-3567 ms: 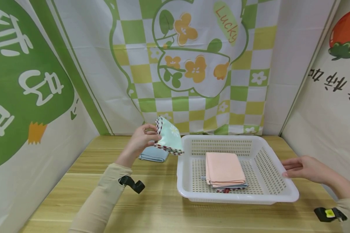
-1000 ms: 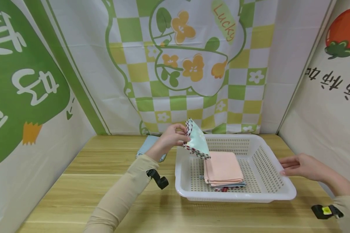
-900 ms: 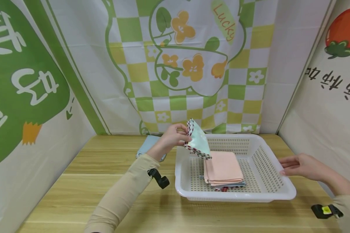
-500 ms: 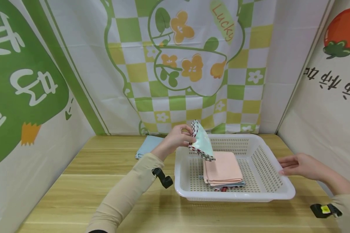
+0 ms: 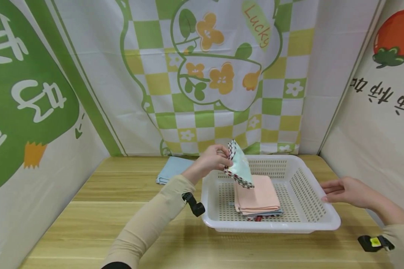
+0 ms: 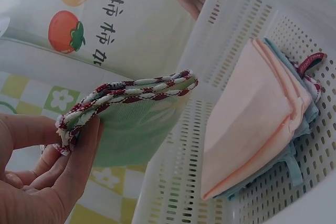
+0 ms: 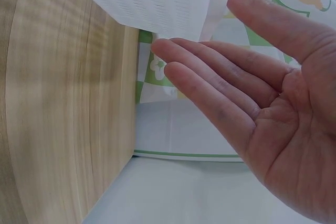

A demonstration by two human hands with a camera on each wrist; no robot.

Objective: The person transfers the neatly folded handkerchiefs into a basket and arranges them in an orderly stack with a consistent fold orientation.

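My left hand [image 5: 213, 160] pinches a folded mint-green towel [image 5: 241, 168] with a dark red and white braided edge, between thumb and fingers. The towel hangs tilted over the left part of a white plastic basket [image 5: 272, 225]. Inside the basket lies a folded peach towel [image 5: 257, 192] on top of a blue towel [image 6: 295, 163] and another with a red-and-white edge. A red tag [image 6: 311, 63] sticks out of that stack. My right hand [image 5: 353, 193] is at the basket's right side, fingers straight, with the thumb at the rim in the right wrist view.
A folded light-blue towel [image 5: 173, 169] lies on the wooden table [image 5: 121, 216], left of the basket and partly behind my left forearm. Printed curtains [image 5: 222, 127] close off the back and both sides.
My left hand has carried the mint-green towel rightward from outside the basket to over its left part. The right hand stays at the basket's side.
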